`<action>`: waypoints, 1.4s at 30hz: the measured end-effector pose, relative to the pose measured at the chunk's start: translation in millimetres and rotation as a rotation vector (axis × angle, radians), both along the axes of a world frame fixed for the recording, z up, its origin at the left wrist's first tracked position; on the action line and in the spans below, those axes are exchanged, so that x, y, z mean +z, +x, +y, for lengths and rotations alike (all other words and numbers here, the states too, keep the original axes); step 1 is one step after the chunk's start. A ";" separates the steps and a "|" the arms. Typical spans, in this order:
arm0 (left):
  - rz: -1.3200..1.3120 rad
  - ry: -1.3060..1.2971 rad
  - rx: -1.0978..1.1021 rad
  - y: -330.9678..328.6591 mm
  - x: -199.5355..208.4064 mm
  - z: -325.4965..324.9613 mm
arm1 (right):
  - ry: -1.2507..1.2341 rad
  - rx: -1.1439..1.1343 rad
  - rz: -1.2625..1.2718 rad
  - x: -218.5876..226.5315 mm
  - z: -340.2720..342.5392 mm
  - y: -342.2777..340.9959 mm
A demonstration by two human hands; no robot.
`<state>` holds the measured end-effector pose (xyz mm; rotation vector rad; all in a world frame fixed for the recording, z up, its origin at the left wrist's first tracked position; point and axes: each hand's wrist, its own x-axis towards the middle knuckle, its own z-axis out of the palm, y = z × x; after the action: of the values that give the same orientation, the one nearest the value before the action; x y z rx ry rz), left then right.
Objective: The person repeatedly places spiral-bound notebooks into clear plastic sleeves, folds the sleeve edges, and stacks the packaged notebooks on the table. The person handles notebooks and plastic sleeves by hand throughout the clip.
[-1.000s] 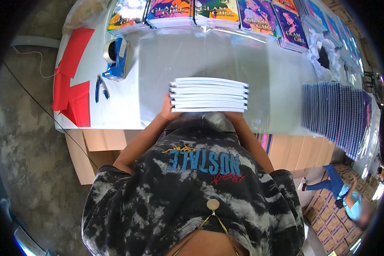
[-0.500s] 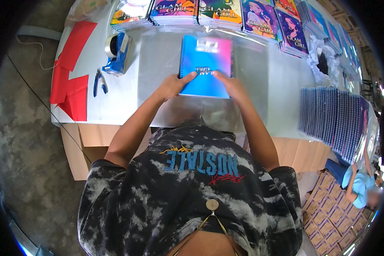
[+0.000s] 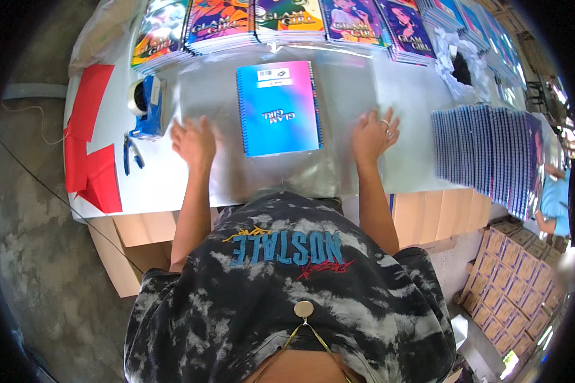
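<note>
A blue-and-pink notebook [image 3: 280, 131] lies flat near the middle of the table, with spiral binding showing along both long edges and a white label at its far end. Beneath it spreads a sheet of clear plastic film [image 3: 338, 169]. My left hand [image 3: 195, 143] is over the film's left side, fingers apart, holding nothing visible. On the opposite side my right hand [image 3: 374, 135], wearing a ring, is also open by the film's right edge, slightly blurred. Neither hand touches the notebook.
A blue tape dispenser [image 3: 150, 108], a blue cutter [image 3: 133, 155] and red sheets [image 3: 96, 156] lie at the left. Colourful notebook stacks [image 3: 287, 19] line the far side. A long notebook row [image 3: 485, 150] and crumpled plastic [image 3: 450, 57] are at the right. Cartons [image 3: 511, 281] and another person [image 3: 556, 201] are beyond.
Both hands have let go of the notebook and moved apart to either side of it. The notebook now rests on the film. The whole view has shifted somewhat.
</note>
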<state>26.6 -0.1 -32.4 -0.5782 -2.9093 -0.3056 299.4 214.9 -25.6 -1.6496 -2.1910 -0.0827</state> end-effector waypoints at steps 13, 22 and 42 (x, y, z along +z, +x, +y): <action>-0.069 0.158 -0.067 -3.7 -23.3 8.2 | -0.120 0.087 0.179 -28.5 6.4 11.5; -0.482 0.595 0.027 -21.4 8.1 10.2 | -0.193 0.008 0.536 -1.2 10.8 3.8; -1.123 0.818 -0.628 -24.1 73.3 -8.4 | -0.984 0.579 0.586 101.0 45.7 -6.3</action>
<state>2.5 -8.4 40.9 -1.4415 -2.8009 -2.3879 293.1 260.6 75.3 -1.0561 -2.1919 1.6171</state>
